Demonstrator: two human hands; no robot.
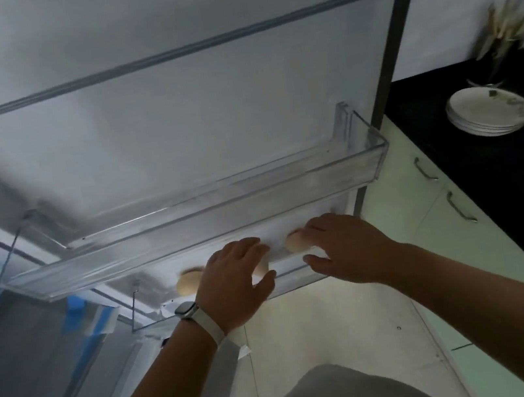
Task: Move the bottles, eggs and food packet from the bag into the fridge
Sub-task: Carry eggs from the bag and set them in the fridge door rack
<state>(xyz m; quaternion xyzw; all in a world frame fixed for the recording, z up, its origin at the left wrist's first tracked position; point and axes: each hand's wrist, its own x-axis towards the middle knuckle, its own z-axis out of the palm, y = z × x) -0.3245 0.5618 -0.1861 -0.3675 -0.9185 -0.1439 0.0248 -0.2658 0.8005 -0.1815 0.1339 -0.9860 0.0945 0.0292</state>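
The fridge door stands open in front of me, with a clear upper door shelf (191,240) holding nothing and a lower door shelf (300,278) beneath it. A tan egg (187,283) sits at the left of the lower shelf. My left hand (233,285), with a watch on its wrist, covers a second egg (263,267) that peeks out between fingers and thumb. My right hand (340,247) has a third egg (295,242) between its fingertips and thumb over the same shelf. The bag, the bottles and the food packet are out of view.
The fridge interior (18,339) with blue tape lies at the left. To the right is a black counter (510,193) with a stack of white plates (488,111) and a utensil holder (502,33). Pale cabinet doors (426,206) with handles stand below it.
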